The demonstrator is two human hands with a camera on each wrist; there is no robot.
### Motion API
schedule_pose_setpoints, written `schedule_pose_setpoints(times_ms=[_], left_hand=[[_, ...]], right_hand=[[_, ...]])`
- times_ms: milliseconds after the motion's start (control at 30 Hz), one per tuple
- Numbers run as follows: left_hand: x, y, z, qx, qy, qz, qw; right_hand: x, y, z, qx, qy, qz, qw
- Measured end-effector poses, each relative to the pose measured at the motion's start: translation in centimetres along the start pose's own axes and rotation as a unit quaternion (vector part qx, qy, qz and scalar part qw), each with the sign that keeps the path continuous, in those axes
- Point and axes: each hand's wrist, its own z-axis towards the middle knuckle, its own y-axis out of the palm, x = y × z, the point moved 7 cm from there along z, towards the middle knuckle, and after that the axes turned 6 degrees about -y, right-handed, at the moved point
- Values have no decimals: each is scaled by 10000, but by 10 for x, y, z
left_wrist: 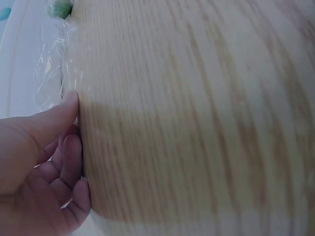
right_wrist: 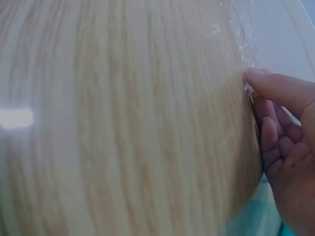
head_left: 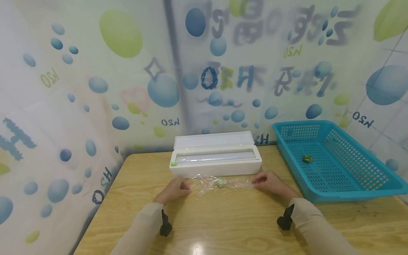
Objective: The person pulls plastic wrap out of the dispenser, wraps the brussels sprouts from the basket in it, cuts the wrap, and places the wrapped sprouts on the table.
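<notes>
A sheet of clear plastic wrap [head_left: 204,183] stretches between both hands, just in front of a white dispenser box. Around its middle the film is gathered over a small round green item [head_left: 220,182], whose exact kind does not show; the left wrist view catches this green item [left_wrist: 60,8] at its top edge. My left hand [head_left: 174,190] pinches the film's left end between thumb and fingers. At the opposite end, my right hand [head_left: 270,183] pinches the twisted film, thumb against the index finger in the right wrist view.
Behind the film, the white wrap box [head_left: 216,169] stands with its lid up, a film roll [head_left: 216,157] inside and a green slider [head_left: 173,164] at its left. A turquoise basket [head_left: 322,194] at the right holds a small green-and-yellow item [head_left: 307,159]. A printed curtain hangs behind the wooden table [head_left: 223,219].
</notes>
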Motion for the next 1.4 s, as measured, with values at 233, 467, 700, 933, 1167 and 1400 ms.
schedule_pose_setpoints(times_ms=[233, 467, 700, 933, 1167, 1400], left_hand=[[-13, -2, -6, 87, -933, -34, 9956], [-10, -7, -8, 212, -895, 344, 9952], [40, -13, -9, 1080, -54, 249, 9938], [61, 33, 6, 626, -291, -975, 9928], [63, 52, 14, 835, -422, -1374, 9861], [66, 58, 25, 654, -312, -1790, 9812]], right_hand=[[0, 5, 3, -121, -8, -77, 9999], [-1, 2, 7, -49, 30, -104, 9999], [-30, -7, 14, 445, -185, 53, 9988], [-48, 26, 22, 98, -421, 112, 9990], [-71, 57, 35, -91, -1103, 104, 9938], [-71, 68, 41, -620, -653, 90, 9959]])
